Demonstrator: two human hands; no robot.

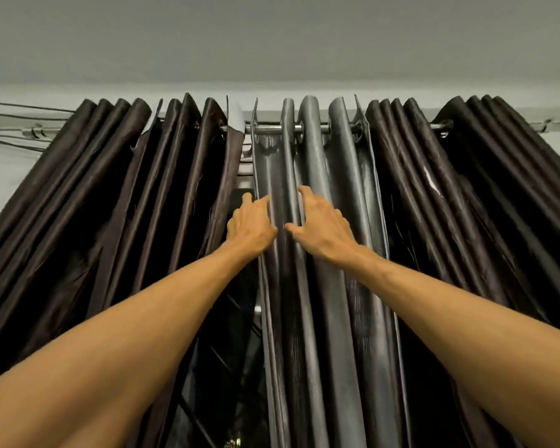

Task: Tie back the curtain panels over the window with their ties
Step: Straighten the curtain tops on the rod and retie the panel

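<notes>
Reaching overhead to the grey curtain panel (330, 302), hung from the rod (269, 127) at 12 o'clock. Gripping its outer edge with the left hand (251, 224), fingers curled behind the cloth; grasping the next fold, at 3 o'clock, with the right hand (324, 227). Flanked at 9 and 3 o'clock by the left dark panel (110, 189) and right dark panel (466, 189).

Mid-frame, my left hand (251, 226) and right hand (320, 229) hold the grey satin curtain panel (337, 286), between dark brown pleated curtains (110, 205).
</notes>
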